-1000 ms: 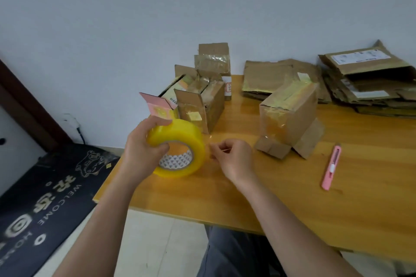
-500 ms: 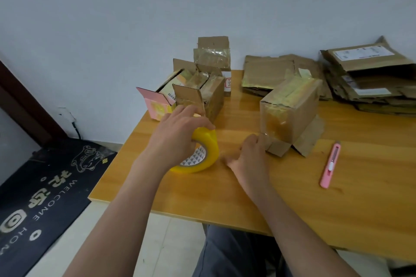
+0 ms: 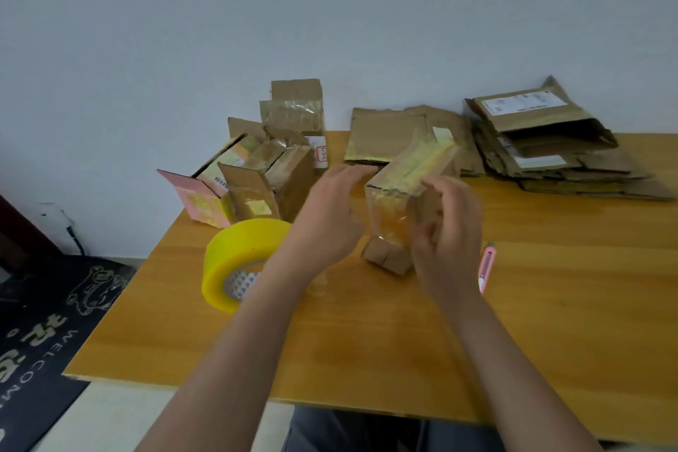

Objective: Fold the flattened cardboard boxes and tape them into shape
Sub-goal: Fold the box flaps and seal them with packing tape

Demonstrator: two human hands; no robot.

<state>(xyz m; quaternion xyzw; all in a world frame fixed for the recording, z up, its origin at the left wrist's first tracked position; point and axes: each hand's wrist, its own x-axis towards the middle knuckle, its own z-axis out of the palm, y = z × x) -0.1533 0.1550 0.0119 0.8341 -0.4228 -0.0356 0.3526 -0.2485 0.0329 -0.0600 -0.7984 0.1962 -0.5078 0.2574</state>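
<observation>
A taped cardboard box (image 3: 407,172) stands on its open flaps in the middle of the wooden table (image 3: 550,305). My right hand (image 3: 451,231) curls around its front right corner, blurred by motion. On the box's left side my left hand (image 3: 330,209) hovers with fingers spread, close to the top edge and holding nothing. The yellow tape roll (image 3: 238,253) lies on the table to the left, partly hidden by my left forearm.
Several folded boxes (image 3: 271,172) cluster at the back left by the wall. Flattened cardboard lies in a pile (image 3: 381,136) behind the box and in a larger stack (image 3: 543,143) at the back right. A pink utility knife (image 3: 487,262) sits right of my right hand. A doormat (image 3: 44,323) covers the floor at left.
My left hand set the tape roll down on the table, let go and moved right to the box. My right hand rose from the box's base to its front corner.
</observation>
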